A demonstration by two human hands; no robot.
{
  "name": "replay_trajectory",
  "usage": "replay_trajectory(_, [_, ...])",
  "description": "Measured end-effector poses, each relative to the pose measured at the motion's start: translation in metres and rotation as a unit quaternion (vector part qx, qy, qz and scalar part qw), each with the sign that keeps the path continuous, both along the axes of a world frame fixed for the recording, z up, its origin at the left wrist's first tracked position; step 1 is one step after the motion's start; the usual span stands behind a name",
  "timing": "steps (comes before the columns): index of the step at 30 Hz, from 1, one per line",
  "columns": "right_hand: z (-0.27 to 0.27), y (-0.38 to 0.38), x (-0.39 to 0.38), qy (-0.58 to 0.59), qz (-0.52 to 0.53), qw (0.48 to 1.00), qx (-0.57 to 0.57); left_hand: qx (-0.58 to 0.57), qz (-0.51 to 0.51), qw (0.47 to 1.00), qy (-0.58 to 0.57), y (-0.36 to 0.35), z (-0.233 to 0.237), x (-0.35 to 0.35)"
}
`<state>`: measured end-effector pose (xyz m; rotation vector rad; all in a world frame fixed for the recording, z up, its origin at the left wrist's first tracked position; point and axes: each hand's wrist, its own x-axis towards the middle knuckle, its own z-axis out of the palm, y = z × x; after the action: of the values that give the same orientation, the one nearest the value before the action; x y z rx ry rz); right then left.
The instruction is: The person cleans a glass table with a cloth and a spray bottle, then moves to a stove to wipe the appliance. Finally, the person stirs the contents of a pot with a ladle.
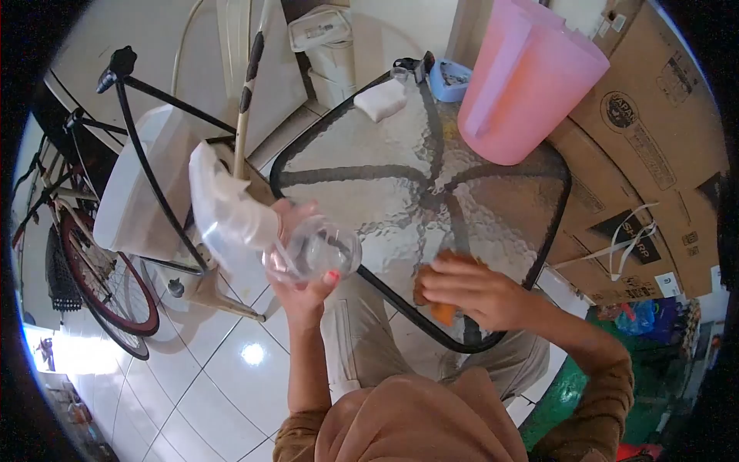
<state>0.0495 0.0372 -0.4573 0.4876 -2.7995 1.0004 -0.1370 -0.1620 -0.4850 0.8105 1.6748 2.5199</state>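
Observation:
My left hand is wrapped round a clear plastic cup, off the left front edge of the glass table. A white, shiny plastic-wrapped bundle extends from the same hand to the upper left; its inner end is hidden by the fingers. Over the near right part of the tabletop, my right hand is closed on an orange-brown cloth, which is bunched under the fingers against the glass.
A tall pink pitcher stands at the table's far right, beside a small blue container. A folded white cloth lies near the back corner. Cardboard boxes line the right, and a bicycle stands at left.

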Motion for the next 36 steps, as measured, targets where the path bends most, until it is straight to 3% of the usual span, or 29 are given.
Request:
replay_trajectory(3, [0.0,0.036,0.031,-0.019,-0.055,0.994,0.095,0.001,-0.012,1.0,-0.018,0.023,0.001,-0.005])
replay_trajectory(7, [-0.017,0.09,-0.024,0.067,-0.187,0.973,0.113,-0.033,-0.044,0.998,-0.014,0.039,-0.001,-0.014])
replay_trajectory(12, [-0.021,0.05,-0.104,0.091,-0.125,0.984,0.094,-0.08,-0.022,0.995,0.058,0.051,0.006,-0.01])
replay_trajectory(14, [-0.031,0.025,-0.09,0.154,-0.062,0.981,0.1,-0.094,0.013,0.991,0.096,0.053,0.004,-0.009])
replay_trajectory(17, [-0.017,0.002,-0.015,0.097,0.001,0.993,0.061,-0.115,-0.009,0.991,0.068,0.048,-0.002,-0.011])
replay_trajectory(21, [-0.008,0.043,0.064,0.078,0.009,0.99,0.121,-0.075,-0.003,0.995,0.071,0.054,-0.004,-0.008])
replay_trajectory(22, [0.01,0.051,0.065,-0.06,-0.111,0.99,0.056,-0.068,-0.003,0.994,0.08,0.054,-0.006,-0.009])
replay_trajectory(23, [0.03,0.066,0.059,-0.193,-0.225,0.955,-0.013,-0.069,-0.007,0.994,0.081,0.055,-0.006,-0.009])
replay_trajectory(25, [-0.011,0.132,0.062,0.051,-0.283,0.952,0.107,-0.077,0.017,0.993,0.084,0.055,-0.004,-0.008])
replay_trajectory(26, [-0.022,0.138,0.054,0.055,-0.283,0.951,0.108,-0.075,0.018,0.993,0.088,0.055,-0.005,-0.008])
replay_trajectory(28, [-0.028,0.134,0.029,0.058,-0.394,0.898,0.187,-0.065,0.024,0.995,0.074,0.057,-0.007,-0.008])
replay_trajectory(32, [-0.022,0.025,0.007,0.111,-0.103,0.988,0.025,-0.063,0.034,0.994,0.084,0.059,-0.006,-0.006])
replay_trajectory(34, [-0.015,-0.019,0.03,0.146,-0.053,0.983,0.094,-0.072,0.039,0.992,0.098,0.06,-0.006,-0.005])
replay_trajectory(36, [-0.02,-0.006,0.046,0.154,-0.044,0.984,0.084,-0.076,0.042,0.99,0.108,0.059,-0.007,-0.005])
